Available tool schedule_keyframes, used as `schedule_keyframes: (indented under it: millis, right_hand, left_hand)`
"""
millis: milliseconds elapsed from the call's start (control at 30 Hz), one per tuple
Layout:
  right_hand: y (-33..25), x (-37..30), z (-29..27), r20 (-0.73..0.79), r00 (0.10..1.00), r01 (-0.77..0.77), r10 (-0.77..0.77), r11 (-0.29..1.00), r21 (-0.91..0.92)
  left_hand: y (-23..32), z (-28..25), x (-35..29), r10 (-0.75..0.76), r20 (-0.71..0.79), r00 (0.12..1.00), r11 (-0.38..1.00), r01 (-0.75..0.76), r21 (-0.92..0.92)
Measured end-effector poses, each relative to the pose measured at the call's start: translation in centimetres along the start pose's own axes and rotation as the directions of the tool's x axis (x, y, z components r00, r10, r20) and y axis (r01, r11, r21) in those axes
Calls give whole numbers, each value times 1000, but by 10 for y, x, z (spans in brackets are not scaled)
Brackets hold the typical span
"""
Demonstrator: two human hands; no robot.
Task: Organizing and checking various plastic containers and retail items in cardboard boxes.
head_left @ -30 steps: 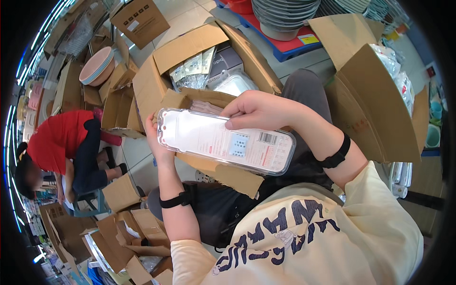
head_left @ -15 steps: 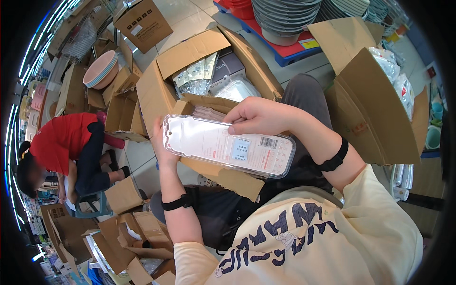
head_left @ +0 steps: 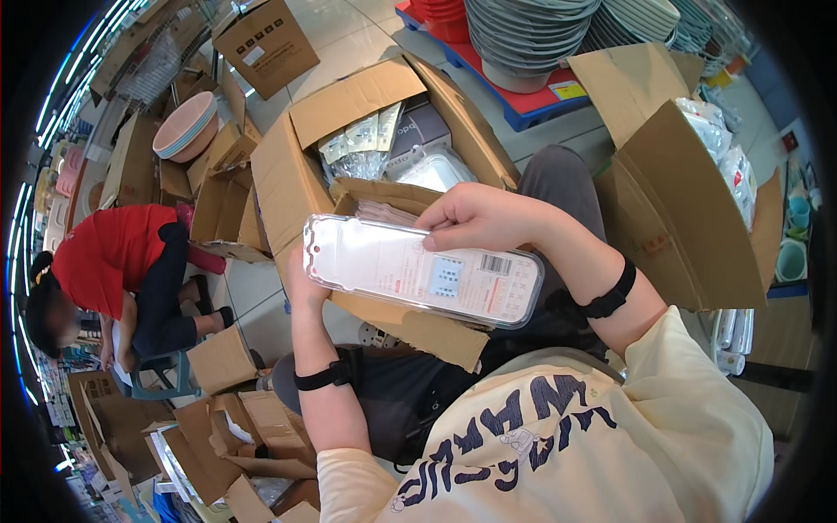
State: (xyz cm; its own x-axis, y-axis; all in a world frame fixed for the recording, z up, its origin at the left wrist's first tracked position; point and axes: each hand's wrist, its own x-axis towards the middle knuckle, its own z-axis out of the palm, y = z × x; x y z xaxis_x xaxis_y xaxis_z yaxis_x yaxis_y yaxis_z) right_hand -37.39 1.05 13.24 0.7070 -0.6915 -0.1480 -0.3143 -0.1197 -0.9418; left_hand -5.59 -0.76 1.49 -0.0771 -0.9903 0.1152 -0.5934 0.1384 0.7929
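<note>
A long clear plastic blister pack with a white and pink printed back, a barcode and a pale blue sticker lies across my lap area, its back turned up. My left hand grips its left end, the fingers mostly hidden behind it. At the upper edge my right hand is closed on the pack, thumb lying on the back face. Just beyond the pack, a small open carton with pinkish packs inside is partly covered by it.
A large open carton holding plastic-wrapped goods stands ahead. To the right is another tall open carton. Stacked grey basins sit on a red and blue pallet. A person in red sits bent over at the left, near several cartons.
Both hands keep their hold on the blister pack, which has shifted very slightly right. The whole view has moved a little.
</note>
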Motion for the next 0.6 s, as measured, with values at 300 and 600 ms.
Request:
schedule_keyframes:
  millis: [300,600]
  right_hand:
    - [3,2,3,3,999,35,-35,999,-4]
    - [6,1,1,12,999,31,-31,999,14]
  left_hand:
    - [9,-5,-1,23,33,999,999,-24,24]
    - [16,-2,-2,-116,59,992,991,119,-55]
